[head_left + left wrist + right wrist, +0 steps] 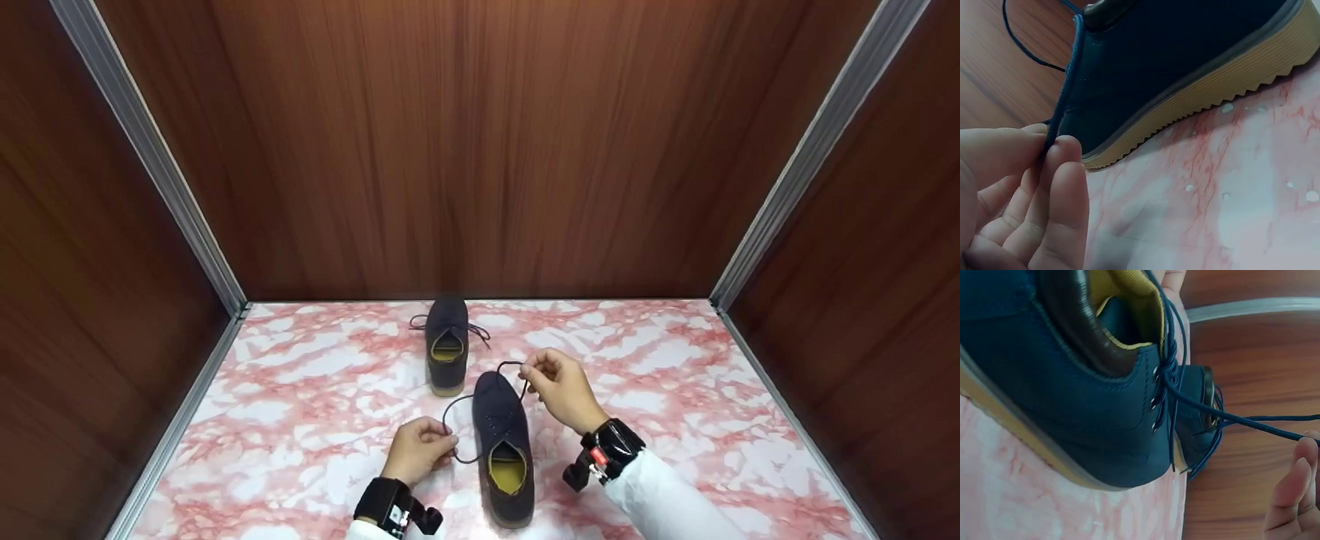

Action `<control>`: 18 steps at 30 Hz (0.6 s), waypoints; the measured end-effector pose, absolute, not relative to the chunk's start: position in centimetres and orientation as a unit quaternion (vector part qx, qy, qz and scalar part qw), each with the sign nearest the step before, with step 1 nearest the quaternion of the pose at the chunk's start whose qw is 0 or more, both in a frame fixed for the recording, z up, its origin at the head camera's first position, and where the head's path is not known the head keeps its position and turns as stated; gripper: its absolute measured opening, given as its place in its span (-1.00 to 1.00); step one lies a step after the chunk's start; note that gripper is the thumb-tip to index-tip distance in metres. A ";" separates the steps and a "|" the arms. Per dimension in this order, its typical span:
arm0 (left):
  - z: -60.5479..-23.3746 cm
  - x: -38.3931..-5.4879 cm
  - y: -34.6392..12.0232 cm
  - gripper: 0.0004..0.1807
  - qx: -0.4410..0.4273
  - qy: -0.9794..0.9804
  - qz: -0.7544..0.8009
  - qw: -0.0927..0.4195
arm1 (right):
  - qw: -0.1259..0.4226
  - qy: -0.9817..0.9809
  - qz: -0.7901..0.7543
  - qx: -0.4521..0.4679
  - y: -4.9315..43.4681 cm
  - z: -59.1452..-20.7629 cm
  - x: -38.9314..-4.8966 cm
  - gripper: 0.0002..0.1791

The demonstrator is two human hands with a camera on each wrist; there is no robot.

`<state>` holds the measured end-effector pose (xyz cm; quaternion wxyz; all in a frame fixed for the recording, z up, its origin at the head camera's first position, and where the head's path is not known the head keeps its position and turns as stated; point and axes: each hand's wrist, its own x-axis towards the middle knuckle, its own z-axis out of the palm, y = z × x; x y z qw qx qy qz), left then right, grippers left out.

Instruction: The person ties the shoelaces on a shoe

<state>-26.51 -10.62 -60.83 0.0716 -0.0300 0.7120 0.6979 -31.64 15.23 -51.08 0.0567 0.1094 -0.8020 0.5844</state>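
Observation:
A dark navy lace-up shoe [501,427] with a yellow lining stands upright, its toe pointing away from me. At its left side my left hand [418,450] pinches a shoelace [1063,101] between thumb and fingertips. To the right of the toe, my right hand [564,390] pinches the other side of the lace [1241,420], which runs taut from the eyelets in the right wrist view. Both lace lengths curve loosely outward in the head view. Lace crosses above the metal eyelets [1156,403]; how it is knotted there cannot be told.
A matching shoe [448,379] stands farther back, slightly left, with its laces [480,331] spread to both sides. Both shoes are on a red-and-white marbled surface [315,405]. Brown wood-grain panels [465,150] with metal corner strips [810,142] enclose it at the back and sides.

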 end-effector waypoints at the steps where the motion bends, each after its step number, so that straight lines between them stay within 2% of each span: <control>1: -60.8 -26.5 -10.6 -0.79 -0.023 0.721 0.689 0.066 | 0.057 -0.803 0.581 0.115 15.0 -50.9 -31.7 -0.92; 7: -60.6 -26.0 -10.7 -0.75 0.023 0.775 0.631 0.021 | 0.064 -0.810 0.563 0.150 13.8 -50.1 -31.8 -0.91; 11: -60.2 -25.8 -10.8 -0.72 0.037 0.792 0.610 0.010 | 0.081 -0.821 0.542 0.161 12.9 -49.8 -32.0 -0.91; 18: -59.5 -25.5 -10.8 -0.67 0.004 0.814 0.580 -0.031 | 0.089 -0.831 0.513 0.197 10.6 -49.8 -32.1 -0.90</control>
